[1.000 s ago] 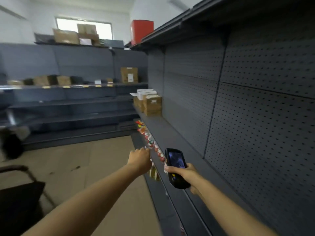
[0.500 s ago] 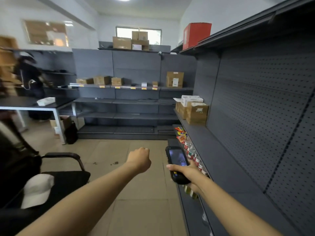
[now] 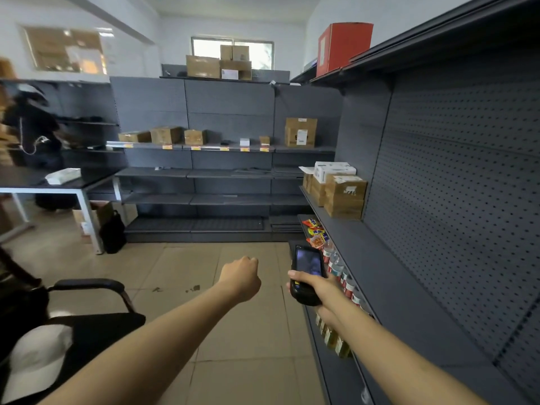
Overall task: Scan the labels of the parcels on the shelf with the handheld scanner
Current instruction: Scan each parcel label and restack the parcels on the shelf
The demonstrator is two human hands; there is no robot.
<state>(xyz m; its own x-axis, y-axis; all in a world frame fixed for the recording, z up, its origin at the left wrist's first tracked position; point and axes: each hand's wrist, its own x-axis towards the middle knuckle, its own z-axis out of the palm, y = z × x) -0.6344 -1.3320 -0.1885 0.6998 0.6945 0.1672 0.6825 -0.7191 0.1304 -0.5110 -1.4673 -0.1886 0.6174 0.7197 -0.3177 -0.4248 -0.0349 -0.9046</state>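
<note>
Right grip (image 3: pixel 314 287) wraps scanner (image 3: pixel 306 273); left (image 3: pixel 241 277) fisted, empty. Parcels (image 3: pixel 340 190) far; scan may miss labels.

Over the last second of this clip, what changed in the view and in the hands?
The head camera swung left, away from the grey pegboard shelf and toward the room: the black office chair and white-legged table came into view. Nothing was picked up or released. The right hand still grips the black handheld scanner; the left hand stays a curled, empty fist. The brown cardboard parcels have not moved.
</note>
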